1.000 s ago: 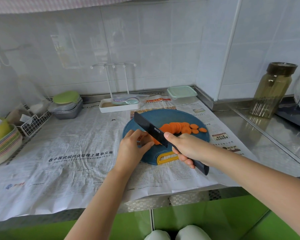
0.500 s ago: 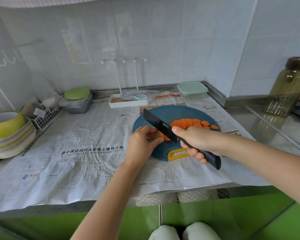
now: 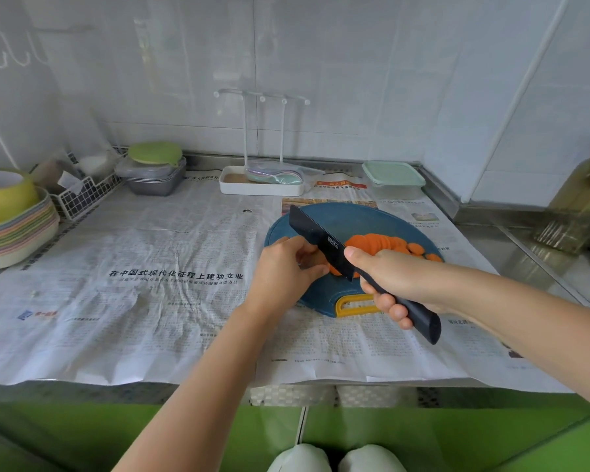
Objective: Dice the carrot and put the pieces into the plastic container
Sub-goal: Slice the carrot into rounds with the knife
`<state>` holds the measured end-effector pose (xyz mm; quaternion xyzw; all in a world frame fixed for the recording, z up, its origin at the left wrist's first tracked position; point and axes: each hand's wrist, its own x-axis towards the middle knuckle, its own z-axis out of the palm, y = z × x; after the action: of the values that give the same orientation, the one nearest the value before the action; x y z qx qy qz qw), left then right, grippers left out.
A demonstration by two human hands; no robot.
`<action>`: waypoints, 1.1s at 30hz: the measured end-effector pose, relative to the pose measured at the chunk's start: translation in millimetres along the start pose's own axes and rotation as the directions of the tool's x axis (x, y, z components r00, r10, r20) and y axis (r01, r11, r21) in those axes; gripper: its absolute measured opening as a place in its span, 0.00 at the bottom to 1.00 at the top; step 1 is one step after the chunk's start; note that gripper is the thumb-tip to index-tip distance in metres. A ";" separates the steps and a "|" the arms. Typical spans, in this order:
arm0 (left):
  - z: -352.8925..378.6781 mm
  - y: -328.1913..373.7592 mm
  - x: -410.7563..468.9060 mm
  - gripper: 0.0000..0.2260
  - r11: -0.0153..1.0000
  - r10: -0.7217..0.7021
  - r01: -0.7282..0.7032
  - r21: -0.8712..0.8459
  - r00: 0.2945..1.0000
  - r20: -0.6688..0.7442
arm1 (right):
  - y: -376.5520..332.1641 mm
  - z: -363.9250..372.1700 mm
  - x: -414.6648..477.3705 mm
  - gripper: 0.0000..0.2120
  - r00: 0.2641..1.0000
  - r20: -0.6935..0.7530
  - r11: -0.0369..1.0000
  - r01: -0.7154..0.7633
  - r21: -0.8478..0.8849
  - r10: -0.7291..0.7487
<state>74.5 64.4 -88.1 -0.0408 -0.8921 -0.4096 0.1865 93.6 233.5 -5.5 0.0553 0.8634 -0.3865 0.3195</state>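
Crinkled newspaper (image 3: 171, 253) under round board (image 3: 355, 219), thin carrot discs (image 3: 375, 245).

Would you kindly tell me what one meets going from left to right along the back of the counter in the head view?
Stack of bowls → wire basket → grey trays → white rack → plastic container → glass jar.

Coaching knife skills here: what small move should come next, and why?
Probably press the knife down through the carrot for one more slice. The right hand grips the handle, the blade sits at the carrot end that the left hand steadies on the blue board, beside a row of cut slices.
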 end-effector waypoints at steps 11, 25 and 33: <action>-0.1 -0.6 3.9 0.12 0.990 -0.085 0.086 -0.107 0.996 0.019 | 12.4 16.2 12.1 0.28 0.999 -0.024 0.998 0.042 0.055 -0.041; -4.6 3.0 1.6 0.13 0.925 -0.242 0.249 -0.288 0.968 0.059 | 11.4 23.4 11.0 0.28 0.998 -0.049 0.997 0.036 0.071 -0.033; -5.1 6.5 -2.4 0.11 0.971 -0.185 0.185 -0.151 0.983 0.015 | -7.6 13.9 1.4 0.27 0.999 -0.005 0.999 0.041 0.024 -0.041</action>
<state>79.8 65.1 -81.3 0.0281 -0.8584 -0.4917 0.1436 97.0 218.2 -8.4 0.0424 0.8604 -0.4033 0.3087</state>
